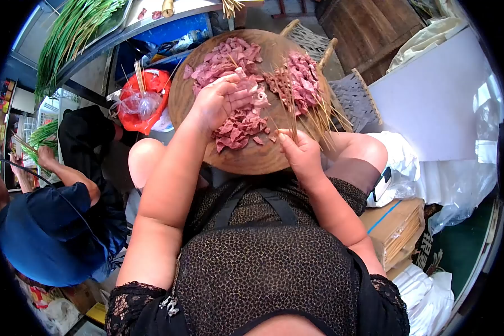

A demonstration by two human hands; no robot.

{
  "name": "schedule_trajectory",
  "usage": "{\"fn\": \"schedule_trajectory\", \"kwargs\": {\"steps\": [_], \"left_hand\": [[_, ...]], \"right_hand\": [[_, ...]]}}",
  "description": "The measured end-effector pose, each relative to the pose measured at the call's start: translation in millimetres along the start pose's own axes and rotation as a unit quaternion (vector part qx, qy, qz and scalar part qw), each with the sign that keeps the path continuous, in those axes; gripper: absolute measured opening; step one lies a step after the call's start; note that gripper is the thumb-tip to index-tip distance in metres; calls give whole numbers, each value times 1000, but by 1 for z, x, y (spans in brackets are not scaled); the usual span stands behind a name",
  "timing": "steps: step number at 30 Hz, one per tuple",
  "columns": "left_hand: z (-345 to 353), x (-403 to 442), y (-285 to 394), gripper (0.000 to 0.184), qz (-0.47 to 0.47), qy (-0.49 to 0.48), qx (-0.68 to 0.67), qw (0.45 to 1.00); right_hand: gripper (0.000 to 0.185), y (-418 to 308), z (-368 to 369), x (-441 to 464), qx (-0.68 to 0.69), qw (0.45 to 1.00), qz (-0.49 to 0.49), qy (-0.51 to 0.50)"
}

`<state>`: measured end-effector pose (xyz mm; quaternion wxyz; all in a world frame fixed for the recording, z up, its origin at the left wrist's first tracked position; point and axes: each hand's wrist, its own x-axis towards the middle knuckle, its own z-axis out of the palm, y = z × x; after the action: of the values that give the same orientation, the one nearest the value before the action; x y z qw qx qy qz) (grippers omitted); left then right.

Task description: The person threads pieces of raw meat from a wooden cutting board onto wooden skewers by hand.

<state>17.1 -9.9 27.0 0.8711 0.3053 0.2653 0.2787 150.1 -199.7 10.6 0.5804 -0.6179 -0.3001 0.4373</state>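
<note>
A round wooden board in front of me bears sliced raw meat in loose heaps. My left hand is over the middle of the meat, palm showing and fingers stretched out; its fingertips are close to pale slices, and whether they touch is unclear. At the board's near right edge, my right hand pinches a thin bamboo skewer, whose tip points toward the meat. Beyond it lies a pile of skewered meat, with bare stick ends fanning over the board's right edge.
A red plastic bag with upright skewers stands left of the board. Green stalks lie on the counter at upper left. A co-worker in dark blue handles greens at left. A woven stool and cardboard are to the right.
</note>
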Motion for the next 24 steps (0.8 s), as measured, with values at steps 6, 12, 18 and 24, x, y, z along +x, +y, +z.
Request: {"fn": "schedule_trajectory", "kwargs": {"steps": [6,12,18,24], "left_hand": [[-11,10,-7,30,17,30,91,995],[6,1,-2,28,49,53,106,992],[-8,14,-18,29,81,-5,94,992],[0,12,-20,27,77,-11,41,996]], "right_hand": [[19,0,-8,-4,-14,1000,9,13],[19,4,-11,-5,5,1000,12,17],[20,20,-10,-1,3,1000,10,2],[21,10,2,1,0,1000,14,-12]]}}
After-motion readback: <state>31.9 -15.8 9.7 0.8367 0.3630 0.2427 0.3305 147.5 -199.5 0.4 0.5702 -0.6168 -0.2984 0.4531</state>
